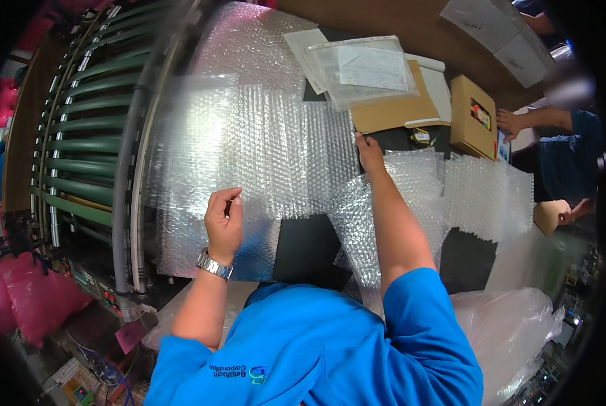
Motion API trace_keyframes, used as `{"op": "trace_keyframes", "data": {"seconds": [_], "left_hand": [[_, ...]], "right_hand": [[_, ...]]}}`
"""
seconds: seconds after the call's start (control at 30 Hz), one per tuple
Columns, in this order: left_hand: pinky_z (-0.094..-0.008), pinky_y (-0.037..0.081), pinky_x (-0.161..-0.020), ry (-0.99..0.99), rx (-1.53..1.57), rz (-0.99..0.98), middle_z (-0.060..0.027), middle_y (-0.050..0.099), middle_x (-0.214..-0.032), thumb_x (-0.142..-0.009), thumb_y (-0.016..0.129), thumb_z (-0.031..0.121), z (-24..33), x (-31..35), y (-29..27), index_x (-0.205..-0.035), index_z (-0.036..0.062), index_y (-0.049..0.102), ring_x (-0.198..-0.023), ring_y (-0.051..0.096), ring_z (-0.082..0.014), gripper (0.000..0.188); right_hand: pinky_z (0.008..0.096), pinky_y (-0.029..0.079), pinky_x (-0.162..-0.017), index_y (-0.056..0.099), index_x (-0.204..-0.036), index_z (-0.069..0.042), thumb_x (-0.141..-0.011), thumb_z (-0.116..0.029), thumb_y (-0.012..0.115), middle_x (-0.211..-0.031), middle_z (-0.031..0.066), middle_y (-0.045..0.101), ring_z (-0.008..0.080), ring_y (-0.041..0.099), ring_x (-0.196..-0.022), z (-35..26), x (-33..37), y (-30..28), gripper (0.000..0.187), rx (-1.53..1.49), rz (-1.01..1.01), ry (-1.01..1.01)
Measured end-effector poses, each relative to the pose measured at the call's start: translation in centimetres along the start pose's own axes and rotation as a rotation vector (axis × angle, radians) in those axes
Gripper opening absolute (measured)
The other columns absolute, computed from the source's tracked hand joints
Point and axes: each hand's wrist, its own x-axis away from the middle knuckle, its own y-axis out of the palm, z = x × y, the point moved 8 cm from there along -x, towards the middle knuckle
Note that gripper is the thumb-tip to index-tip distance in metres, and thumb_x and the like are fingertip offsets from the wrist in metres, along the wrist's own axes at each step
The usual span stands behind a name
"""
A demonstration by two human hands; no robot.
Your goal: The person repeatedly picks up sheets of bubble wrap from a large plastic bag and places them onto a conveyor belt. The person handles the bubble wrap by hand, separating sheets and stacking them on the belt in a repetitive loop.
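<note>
A wide sheet of clear bubble wrap [269, 135] lies across the dark worktable in front of me. My right hand [370, 153] is closed at the sheet's right edge, thumb uppermost, and appears to pinch it. Over the left part of the wrap is my left hand [223, 220], its fingers curled in toward the thumb; whatever may be between them is hidden. Smaller bubble wrap pieces [475, 193] overlap to the right of my right forearm. A silvery sheet [188, 237] shows under the wrap near my left wrist.
Green rollers [86, 145] run along the left. Beyond my right hand are a plastic sleeve of papers [367, 71], brown cardboard [391, 108], a tape measure [421, 137] and a cardboard box [471, 115]. Another person's hand [509, 123] is beside the box. Clear plastic bags [506, 325] bulge at lower right.
</note>
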Motion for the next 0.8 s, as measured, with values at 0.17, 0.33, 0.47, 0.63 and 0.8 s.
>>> {"op": "trace_keyframes", "data": {"seconds": [0.17,0.33,0.47,0.63,0.8], "left_hand": [[-0.0373,0.040,-0.083,0.241,-0.401,0.109,-0.0175,0.048,-0.107,-0.082,0.054,0.013,0.6,-3.0,-1.9,-0.102,0.0028,0.058,-0.095,0.048,-0.0276,0.023],[-0.0557,0.019,-0.098,-0.289,-0.945,-0.118,-0.0241,0.024,-0.136,-0.075,0.059,0.046,-9.6,-5.7,0.3,-0.131,0.0147,0.036,-0.126,0.021,-0.0414,0.069],[-0.0536,0.021,-0.099,-0.161,-0.621,-0.239,-0.0234,0.025,-0.135,-0.074,0.061,0.044,-8.1,-4.0,4.8,-0.132,0.0203,0.034,-0.125,0.023,-0.0396,0.068],[-0.0443,0.029,-0.097,-0.210,-0.073,-0.309,-0.0222,0.033,-0.128,-0.075,0.063,0.030,-6.5,-2.9,5.8,-0.133,0.0160,0.032,-0.116,0.035,-0.0357,0.066],[-0.0383,0.034,-0.094,-0.429,0.528,-0.606,-0.0195,0.032,-0.129,-0.082,0.056,0.033,-1.9,1.1,8.0,-0.137,0.0152,0.025,-0.114,0.037,-0.0270,0.066]], "right_hand": [[0.0347,0.038,-0.091,0.036,-0.125,0.009,-0.079,-0.047,0.057,-0.122,0.0210,0.046,0.0301,0.047,-0.111,0.7,-1.4,4.0,0.076,0.079,-0.314,0.144],[0.0374,0.034,-0.095,0.023,-0.131,0.006,-0.079,-0.045,0.059,-0.130,0.0188,0.036,0.0291,0.039,-0.117,-3.7,4.2,8.8,0.081,-0.390,-0.722,0.254],[0.0426,0.034,-0.095,0.023,-0.127,0.003,-0.073,-0.033,0.070,-0.121,0.0217,0.041,0.0299,0.040,-0.115,-8.8,9.3,10.9,0.080,-0.497,-0.726,0.022],[0.0359,0.039,-0.089,0.022,-0.127,0.006,-0.073,-0.025,0.069,-0.116,0.0205,0.045,0.0267,0.047,-0.106,-12.9,14.9,7.0,0.078,-0.342,-0.700,-0.158],[0.0364,0.044,-0.083,0.018,-0.131,0.004,-0.075,-0.032,0.067,-0.119,0.0228,0.042,0.0297,0.049,-0.104,-15.6,21.1,1.1,0.083,-0.386,-0.637,-0.344]]}}
